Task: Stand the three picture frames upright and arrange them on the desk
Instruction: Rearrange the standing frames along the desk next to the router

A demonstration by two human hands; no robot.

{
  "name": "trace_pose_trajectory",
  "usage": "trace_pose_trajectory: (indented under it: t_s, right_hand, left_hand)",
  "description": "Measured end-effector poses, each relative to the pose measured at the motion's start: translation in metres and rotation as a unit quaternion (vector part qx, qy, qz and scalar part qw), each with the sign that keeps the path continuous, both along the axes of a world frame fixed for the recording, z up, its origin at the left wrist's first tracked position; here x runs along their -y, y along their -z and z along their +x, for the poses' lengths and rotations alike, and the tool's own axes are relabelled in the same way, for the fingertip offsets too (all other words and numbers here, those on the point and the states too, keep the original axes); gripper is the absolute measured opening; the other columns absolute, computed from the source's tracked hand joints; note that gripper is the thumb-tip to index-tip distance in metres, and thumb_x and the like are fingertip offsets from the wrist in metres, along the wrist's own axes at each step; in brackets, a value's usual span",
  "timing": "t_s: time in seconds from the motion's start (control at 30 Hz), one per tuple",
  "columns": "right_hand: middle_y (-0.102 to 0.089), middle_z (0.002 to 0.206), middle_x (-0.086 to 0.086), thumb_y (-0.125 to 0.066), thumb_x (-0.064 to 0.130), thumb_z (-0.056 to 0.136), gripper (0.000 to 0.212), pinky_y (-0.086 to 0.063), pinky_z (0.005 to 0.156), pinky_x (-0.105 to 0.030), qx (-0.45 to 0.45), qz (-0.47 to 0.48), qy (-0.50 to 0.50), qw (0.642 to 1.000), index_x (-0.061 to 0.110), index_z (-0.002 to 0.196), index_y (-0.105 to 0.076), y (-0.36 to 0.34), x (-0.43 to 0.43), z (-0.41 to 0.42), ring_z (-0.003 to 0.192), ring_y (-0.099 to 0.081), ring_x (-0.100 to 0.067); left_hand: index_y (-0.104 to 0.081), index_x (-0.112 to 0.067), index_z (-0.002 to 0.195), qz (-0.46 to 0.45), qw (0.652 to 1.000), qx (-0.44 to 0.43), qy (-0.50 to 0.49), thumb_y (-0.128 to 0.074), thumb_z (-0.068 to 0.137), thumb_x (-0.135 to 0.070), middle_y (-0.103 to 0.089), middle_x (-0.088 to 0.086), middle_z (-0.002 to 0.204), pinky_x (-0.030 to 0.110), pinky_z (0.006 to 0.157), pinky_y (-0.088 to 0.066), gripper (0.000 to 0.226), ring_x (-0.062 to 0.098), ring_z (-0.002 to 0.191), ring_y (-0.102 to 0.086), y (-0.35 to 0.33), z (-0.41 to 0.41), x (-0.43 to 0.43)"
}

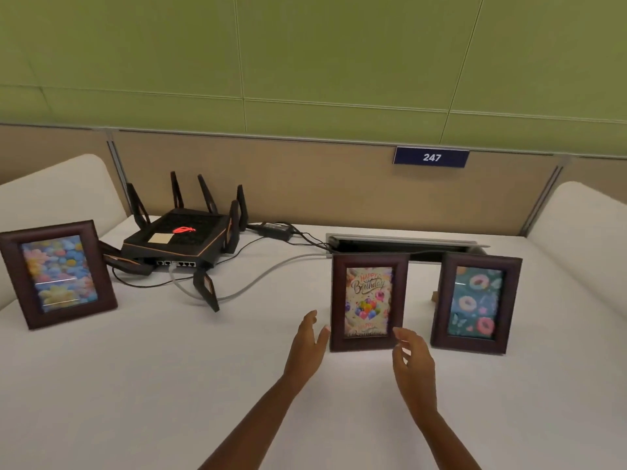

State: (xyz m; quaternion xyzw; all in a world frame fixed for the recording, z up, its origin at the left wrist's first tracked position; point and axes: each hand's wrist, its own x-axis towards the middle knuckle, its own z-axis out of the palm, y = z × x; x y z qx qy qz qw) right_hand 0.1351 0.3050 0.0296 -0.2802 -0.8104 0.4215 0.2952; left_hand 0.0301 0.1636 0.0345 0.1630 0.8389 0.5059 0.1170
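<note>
Three dark wooden picture frames stand upright on the white desk [135, 385]. The flower-picture frame [57, 273] is at the far left. The birthday-card frame [369, 301] stands right of centre, and the donut-picture frame [475, 302] is just to its right. My left hand [308, 344] hovers open beside the birthday frame's lower left edge, a small gap from it. My right hand [412, 359] is open in front of that frame's lower right corner, fingers spread, holding nothing.
A black router [176, 237] with several antennas sits at the back left, with a power brick [275, 229] and cables trailing right. A cable slot [403, 245] lies behind the two right frames. Beige partition panels close off the back and sides.
</note>
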Motion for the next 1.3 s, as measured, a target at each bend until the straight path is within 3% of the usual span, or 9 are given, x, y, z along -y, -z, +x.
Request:
trace_pose_trajectory:
  t_s: [0.2,0.37,0.5,0.63,0.73,0.87,1.07,1.2,1.3]
  right_hand:
    - [-0.045,0.137,-0.018,-0.051,0.016,0.091,0.046,-0.037,0.103,-0.041,0.032,-0.086,-0.014,0.996,0.005,0.133,-0.037,-0.005,-0.039,-0.013,0.124,-0.044,-0.031]
    - [-0.052,0.132,-0.017,-0.052,0.025,0.09,0.045,-0.042,0.1,-0.041,0.08,-0.159,-0.085,0.98,0.003,0.128,-0.043,-0.008,-0.062,-0.04,0.119,-0.05,-0.03]
    - [-0.061,0.117,-0.012,-0.053,0.019,0.089,0.026,-0.051,0.082,-0.03,0.082,-0.261,-0.165,0.948,0.011,0.114,-0.051,-0.007,-0.073,-0.055,0.098,-0.058,-0.022]
    - [-0.063,0.108,-0.008,-0.057,0.013,0.085,0.017,-0.05,0.091,-0.043,0.087,-0.335,-0.184,0.92,0.015,0.102,-0.055,-0.002,-0.086,-0.066,0.098,-0.06,-0.027]
    - [-0.067,0.101,-0.006,-0.057,0.005,0.081,0.02,-0.055,0.075,-0.033,0.091,-0.384,-0.225,0.891,0.013,0.099,-0.058,-0.005,-0.092,-0.072,0.093,-0.064,-0.023]
    - [-0.069,0.1,-0.005,-0.055,-0.006,0.078,0.027,-0.055,0.075,-0.03,0.1,-0.385,-0.265,0.878,0.013,0.097,-0.06,-0.011,-0.095,-0.082,0.097,-0.063,-0.023]
    - [-0.064,0.103,-0.006,-0.054,-0.003,0.081,0.026,-0.051,0.084,-0.035,0.081,-0.347,-0.252,0.9,0.017,0.097,-0.057,-0.018,-0.093,-0.109,0.099,-0.06,-0.026]
    - [-0.065,0.099,-0.001,-0.053,-0.005,0.08,0.029,-0.053,0.074,-0.028,0.061,-0.349,-0.258,0.899,0.021,0.094,-0.057,-0.028,-0.096,-0.131,0.093,-0.061,-0.019]
    - [-0.063,0.105,-0.005,-0.052,-0.005,0.08,0.03,-0.051,0.083,-0.035,0.06,-0.352,-0.252,0.899,0.017,0.099,-0.056,-0.031,-0.099,-0.149,0.101,-0.058,-0.025]
  left_hand:
    - [-0.031,-0.01,0.137,0.016,1.0,0.025,0.004,-0.038,0.097,-0.024,-0.043,0.014,0.142,0.035,0.101,-0.042,0.043,0.027,0.129,-0.044,0.0,-0.002,-0.022]
    - [-0.035,-0.007,0.134,0.007,0.999,0.029,0.015,-0.036,0.098,-0.02,-0.05,0.015,0.135,0.035,0.098,-0.047,0.038,0.028,0.123,-0.051,0.003,-0.006,-0.029]
    - [-0.034,-0.006,0.133,0.004,0.999,0.036,0.005,-0.035,0.098,-0.019,-0.054,0.016,0.132,0.033,0.095,-0.048,0.038,0.029,0.119,-0.054,0.013,-0.004,-0.029]
    - [-0.04,-0.003,0.13,0.005,1.0,0.029,0.004,-0.034,0.098,-0.016,-0.056,0.015,0.129,0.034,0.097,-0.049,0.035,0.028,0.117,-0.055,0.018,-0.004,-0.03]
    - [-0.046,0.001,0.125,0.008,1.0,0.018,-0.002,-0.036,0.097,-0.013,-0.058,0.015,0.126,0.035,0.095,-0.05,0.032,0.028,0.114,-0.057,0.017,-0.007,-0.03]
    - [-0.049,0.003,0.121,0.019,1.0,0.012,-0.02,-0.037,0.097,-0.01,-0.061,0.017,0.122,0.037,0.093,-0.052,0.03,0.03,0.11,-0.058,0.018,-0.016,-0.03]
    - [-0.05,0.007,0.119,0.021,0.999,-0.02,-0.031,-0.039,0.096,-0.009,-0.062,0.022,0.118,0.039,0.087,-0.051,0.03,0.035,0.106,-0.059,0.005,-0.047,-0.035]
    - [-0.051,0.009,0.117,0.006,0.998,-0.044,-0.041,-0.039,0.096,-0.008,-0.063,0.024,0.115,0.041,0.084,-0.051,0.029,0.038,0.103,-0.059,-0.005,-0.076,-0.043]
    - [-0.051,0.009,0.115,-0.008,0.998,-0.049,-0.044,-0.038,0.096,-0.009,-0.063,0.024,0.114,0.042,0.085,-0.05,0.029,0.039,0.103,-0.059,-0.007,-0.096,-0.049]
